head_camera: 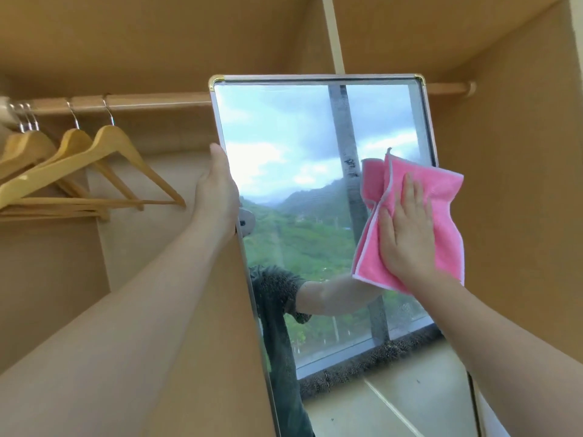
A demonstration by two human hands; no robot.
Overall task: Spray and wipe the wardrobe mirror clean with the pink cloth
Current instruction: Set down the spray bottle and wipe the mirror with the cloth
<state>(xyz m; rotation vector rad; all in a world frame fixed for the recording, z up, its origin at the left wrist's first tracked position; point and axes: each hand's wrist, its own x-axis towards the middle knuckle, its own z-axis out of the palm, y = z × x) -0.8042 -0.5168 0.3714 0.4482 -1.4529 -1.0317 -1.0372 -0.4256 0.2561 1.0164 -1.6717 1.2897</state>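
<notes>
The wardrobe mirror (284, 146), tall with a thin metal frame and gold corner caps, stands in the middle of the view and reflects a window, sky and green hills. My left hand (217, 190) grips its left edge, thumb up along the frame. My right hand (407, 222) lies flat, fingers straight, pressing the pink cloth (441, 247) against the glass near the mirror's right edge. The cloth is rumpled, with a fold sticking up at its top left. No spray bottle is in view.
A wooden hanging rail (126, 100) crosses behind the mirror. Several wooden hangers (94, 165) hang on it at the left. Tan wardrobe walls (520, 184) close in at the right and back.
</notes>
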